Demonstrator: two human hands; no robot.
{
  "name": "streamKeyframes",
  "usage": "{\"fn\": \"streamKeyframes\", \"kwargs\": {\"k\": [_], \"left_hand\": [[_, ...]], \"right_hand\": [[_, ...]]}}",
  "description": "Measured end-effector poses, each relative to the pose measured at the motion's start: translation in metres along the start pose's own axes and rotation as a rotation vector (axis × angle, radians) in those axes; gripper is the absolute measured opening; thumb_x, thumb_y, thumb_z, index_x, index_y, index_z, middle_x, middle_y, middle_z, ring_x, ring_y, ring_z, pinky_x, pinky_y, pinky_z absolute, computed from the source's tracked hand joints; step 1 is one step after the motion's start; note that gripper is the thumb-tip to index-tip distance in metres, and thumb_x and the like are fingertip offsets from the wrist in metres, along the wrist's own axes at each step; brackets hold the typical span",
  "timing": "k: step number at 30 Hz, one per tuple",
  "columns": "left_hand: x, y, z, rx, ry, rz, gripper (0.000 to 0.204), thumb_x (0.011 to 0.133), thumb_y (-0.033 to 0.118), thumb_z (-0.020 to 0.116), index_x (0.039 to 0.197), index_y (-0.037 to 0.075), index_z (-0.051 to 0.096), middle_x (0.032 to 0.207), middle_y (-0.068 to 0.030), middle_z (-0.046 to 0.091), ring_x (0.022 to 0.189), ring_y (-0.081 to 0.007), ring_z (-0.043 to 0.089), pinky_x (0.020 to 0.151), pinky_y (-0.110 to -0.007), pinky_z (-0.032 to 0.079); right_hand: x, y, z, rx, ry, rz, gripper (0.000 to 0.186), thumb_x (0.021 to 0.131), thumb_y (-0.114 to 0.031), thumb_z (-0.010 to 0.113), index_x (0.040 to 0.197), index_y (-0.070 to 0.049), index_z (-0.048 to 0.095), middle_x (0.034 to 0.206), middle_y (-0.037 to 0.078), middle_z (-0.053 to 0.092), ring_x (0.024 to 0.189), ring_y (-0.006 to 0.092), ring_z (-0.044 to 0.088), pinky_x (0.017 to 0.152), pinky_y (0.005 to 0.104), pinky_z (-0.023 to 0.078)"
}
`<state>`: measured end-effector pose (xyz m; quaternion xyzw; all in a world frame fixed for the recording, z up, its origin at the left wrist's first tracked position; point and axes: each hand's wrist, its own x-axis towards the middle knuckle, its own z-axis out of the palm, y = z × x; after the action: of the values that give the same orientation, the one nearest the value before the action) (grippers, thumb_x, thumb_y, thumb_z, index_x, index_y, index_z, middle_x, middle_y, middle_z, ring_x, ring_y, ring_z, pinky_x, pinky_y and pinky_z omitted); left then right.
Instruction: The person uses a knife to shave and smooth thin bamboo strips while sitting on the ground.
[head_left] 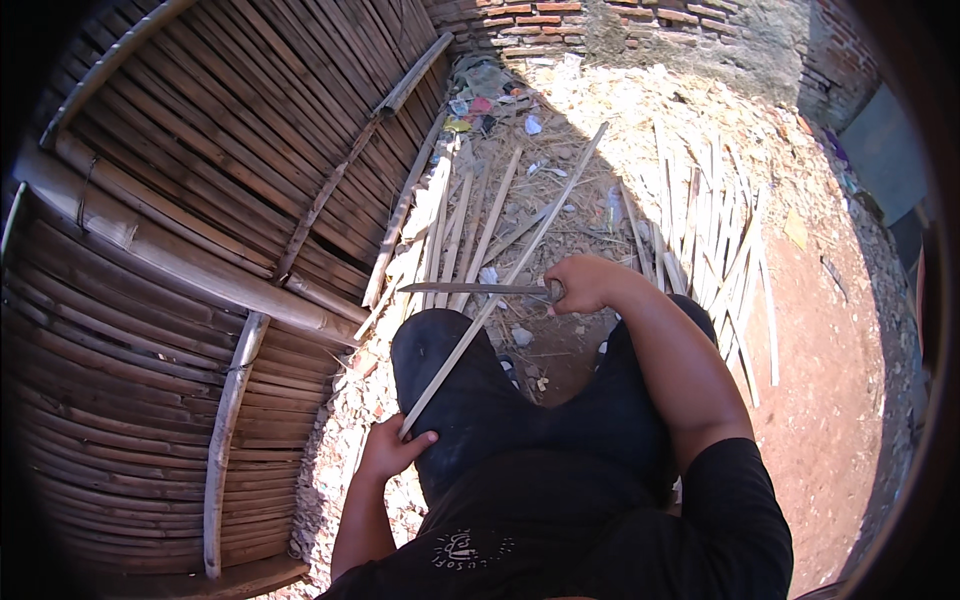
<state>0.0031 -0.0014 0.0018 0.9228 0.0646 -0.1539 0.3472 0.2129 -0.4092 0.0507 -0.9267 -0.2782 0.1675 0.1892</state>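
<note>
A brown woven bamboo-slat wall (200,200) fills the left. The left hand (392,448) grips the near end of a long pale bamboo strip (505,275) slanting across the knee; the right hand (583,283) clenches a long-bladed knife (470,288) lying across it. Cut pale bamboo slats (715,235) lie right.

Seated, knees apart. My left hand (392,447) sits low by the left thigh, fingers closed in a grip. My right hand (583,283) is fisted, arm extended forward over the right knee.
</note>
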Motion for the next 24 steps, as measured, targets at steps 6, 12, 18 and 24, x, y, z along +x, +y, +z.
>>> {"fn": "streamKeyframes", "kwargs": {"k": [6, 12, 18, 24], "left_hand": [[0.000, -0.010, 0.002, -0.010, -0.006, 0.010, 0.041, 0.082, 0.035, 0.088, 0.093, 0.000, 0.070, 0.067, 0.0022, 0.056, 0.064, -0.0096, 0.052, 0.058, -0.030, 0.044], [0.002, -0.016, 0.004, -0.042, -0.021, 0.010, 0.041, 0.081, 0.035, 0.089, 0.093, 0.000, 0.070, 0.067, 0.0025, 0.055, 0.063, -0.0096, 0.051, 0.057, -0.029, 0.043], [0.000, -0.004, 0.001, -0.044, -0.008, 0.009, 0.042, 0.081, 0.036, 0.089, 0.090, 0.000, 0.069, 0.067, 0.0024, 0.054, 0.062, -0.0091, 0.050, 0.056, -0.029, 0.042], [0.000, 0.002, 0.000, -0.021, -0.003, 0.006, 0.042, 0.081, 0.036, 0.089, 0.091, 0.000, 0.069, 0.066, 0.0029, 0.054, 0.062, -0.0090, 0.050, 0.057, -0.029, 0.043]], "right_hand": [[0.001, -0.013, 0.008, 0.023, -0.017, -0.165, 0.054, 0.079, -0.039, 0.081, 0.119, -0.004, 0.071, 0.101, 0.023, 0.073, 0.101, 0.0403, 0.070, 0.089, 0.0493, 0.053], [-0.012, 0.061, -0.027, 0.191, 0.245, 0.355, 0.067, 0.080, -0.039, 0.082, 0.134, -0.002, 0.065, 0.120, 0.024, 0.070, 0.117, 0.0387, 0.065, 0.101, 0.0469, 0.051], [-0.013, 0.058, -0.029, 0.312, 0.314, 0.411, 0.071, 0.080, -0.037, 0.082, 0.137, 0.000, 0.062, 0.126, 0.027, 0.068, 0.119, 0.0398, 0.065, 0.103, 0.0460, 0.050], [0.001, 0.012, 0.005, 0.026, 0.022, -0.016, 0.061, 0.077, -0.041, 0.084, 0.125, -0.006, 0.070, 0.106, 0.024, 0.073, 0.105, 0.0415, 0.069, 0.092, 0.0479, 0.053]]}}
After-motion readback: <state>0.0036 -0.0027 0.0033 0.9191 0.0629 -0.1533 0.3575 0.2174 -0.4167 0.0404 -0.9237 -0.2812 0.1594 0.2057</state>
